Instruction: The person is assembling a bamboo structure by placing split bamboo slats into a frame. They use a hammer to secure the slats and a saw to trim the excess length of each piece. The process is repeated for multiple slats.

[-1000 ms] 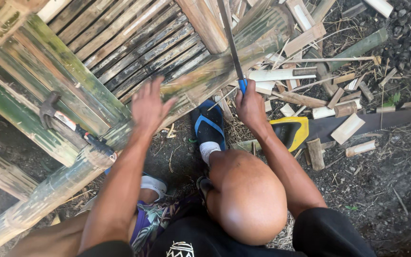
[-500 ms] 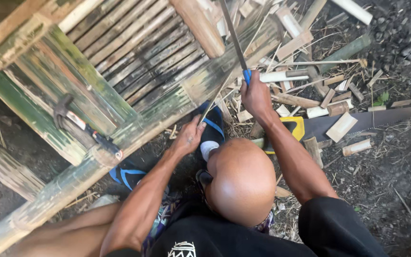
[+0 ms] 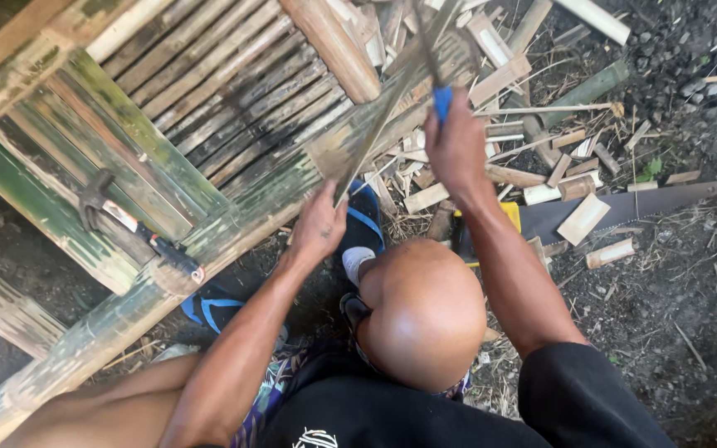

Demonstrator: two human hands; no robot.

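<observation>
My right hand grips a blue-handled knife whose long blade points up and away over the bamboo. Pinched in my left hand is the lower end of a thin bamboo strip, which slants up to the right beside the blade. Whether blade and strip touch I cannot tell. Both hands hover at the near edge of a bamboo panel made of split slats on thick green poles. My head shows at the middle, just below the hands.
A hammer lies on the pole at left. A hand saw with a yellow handle rests on the dirt at right among several bamboo offcuts. Blue sandals are on my feet under the hands.
My left hand left the thick pole, moved right and took hold of the thin strip. My right hand with the knife shifted slightly up.
</observation>
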